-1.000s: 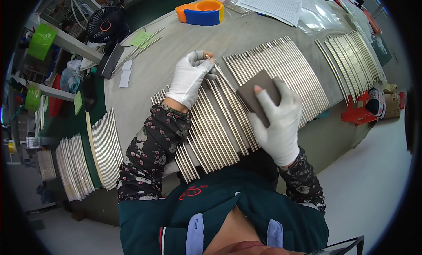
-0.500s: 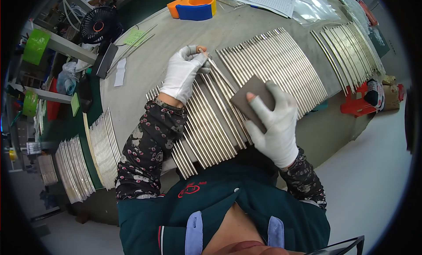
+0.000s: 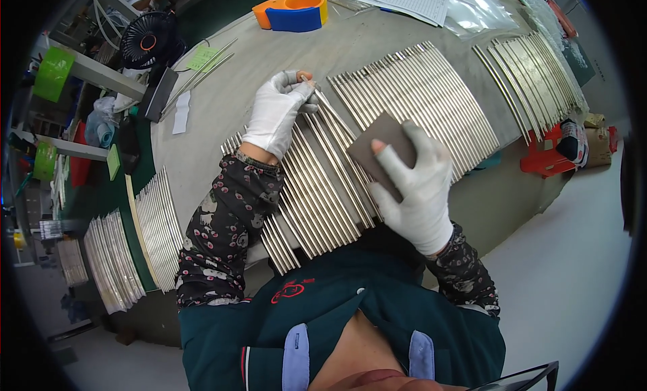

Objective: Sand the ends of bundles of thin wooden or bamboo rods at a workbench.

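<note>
Both my hands wear white gloves with some fingertips bare. My left hand (image 3: pixel 278 113) is closed, pinching the far end of a thin silvery metal rod (image 3: pixel 335 115). That rod slants toward me and passes under a flat grey-brown block (image 3: pixel 379 136), which looks like a sanding sponge. My right hand (image 3: pixel 421 192) grips the block from its right side, thumb on top. Whether the block presses on the rod cannot be seen. Beneath and beside my hands lies a row of similar rods (image 3: pixel 315 196), side by side. To their right spreads a wider row of rods (image 3: pixel 418 98).
An orange and blue tape dispenser (image 3: pixel 296 18) and papers (image 3: pixel 404 0) lie at the far side of the grey table (image 3: pixel 229 81). More rods (image 3: pixel 536 84) are at the right, beside a red container (image 3: pixel 542 158). A black fan (image 3: pixel 148 41) stands at the far left.
The whole view has shifted slightly. My left hand still pinches the rod, and my right hand with the block has barely moved, perhaps a little to the left.
</note>
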The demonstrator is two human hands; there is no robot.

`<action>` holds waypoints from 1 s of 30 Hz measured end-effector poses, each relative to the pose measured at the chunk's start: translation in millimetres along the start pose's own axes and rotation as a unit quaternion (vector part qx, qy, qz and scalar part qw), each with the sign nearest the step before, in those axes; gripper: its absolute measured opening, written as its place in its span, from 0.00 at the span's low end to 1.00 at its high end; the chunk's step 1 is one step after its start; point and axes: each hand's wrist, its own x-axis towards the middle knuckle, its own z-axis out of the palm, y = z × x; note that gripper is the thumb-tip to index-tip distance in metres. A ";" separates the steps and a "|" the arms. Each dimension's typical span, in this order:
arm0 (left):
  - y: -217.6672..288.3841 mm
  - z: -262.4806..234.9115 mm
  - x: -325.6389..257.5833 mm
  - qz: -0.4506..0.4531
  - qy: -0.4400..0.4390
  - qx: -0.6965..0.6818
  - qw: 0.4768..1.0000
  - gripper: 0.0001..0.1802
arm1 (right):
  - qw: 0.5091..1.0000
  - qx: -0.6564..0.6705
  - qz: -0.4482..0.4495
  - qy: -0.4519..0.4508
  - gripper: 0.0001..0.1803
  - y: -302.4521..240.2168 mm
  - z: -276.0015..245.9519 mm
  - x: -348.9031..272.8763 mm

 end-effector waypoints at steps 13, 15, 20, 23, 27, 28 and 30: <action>-1.2 -2.0 1.4 0.012 -0.007 0.007 1.000 0.15 | 0.992 -0.078 0.071 0.064 0.30 31.3 -1.8 -7.9; 1.7 -1.8 1.9 0.025 -0.001 0.001 1.000 0.15 | 0.999 0.037 -0.024 -0.001 0.31 11.6 -8.7 -13.4; 5.0 -2.8 0.8 0.014 0.003 0.018 1.000 0.15 | 0.992 -0.082 0.069 0.060 0.30 43.1 -4.6 -25.3; 5.3 -4.9 -3.7 0.017 -0.003 0.007 1.000 0.15 | 0.999 0.004 0.037 0.033 0.30 28.6 -9.0 -23.5; 0.5 -3.3 -2.6 0.011 -0.029 -0.014 0.999 0.14 | 0.997 -0.009 0.069 0.041 0.30 32.5 -4.7 -27.6; 0.1 -3.7 -3.0 0.012 -0.033 -0.027 0.999 0.14 | 0.997 -0.002 0.071 0.041 0.30 32.6 -5.6 -25.0; 1.8 -5.7 -4.7 0.020 -0.032 -0.028 0.999 0.14 | 0.997 0.005 0.057 0.048 0.30 29.5 -6.6 -15.8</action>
